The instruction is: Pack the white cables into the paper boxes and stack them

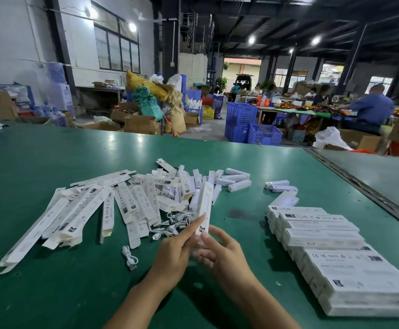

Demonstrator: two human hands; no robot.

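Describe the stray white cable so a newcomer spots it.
On the green table, find the fan of flat paper boxes at left. Near their closest ends lies one coiled white cable, alone on the green, unlike the tangled cables beside the left hand.

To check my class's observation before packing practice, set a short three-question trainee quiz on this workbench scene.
1. True or false: the left hand and right hand both hold one long white paper box.
2. Where does the stack of closed white boxes lie from the hands? A left, B right, C behind.
3. Fill in: the coiled white cable nearest the person lies on the ___ table.
Key: 1 true; 2 B; 3 green.
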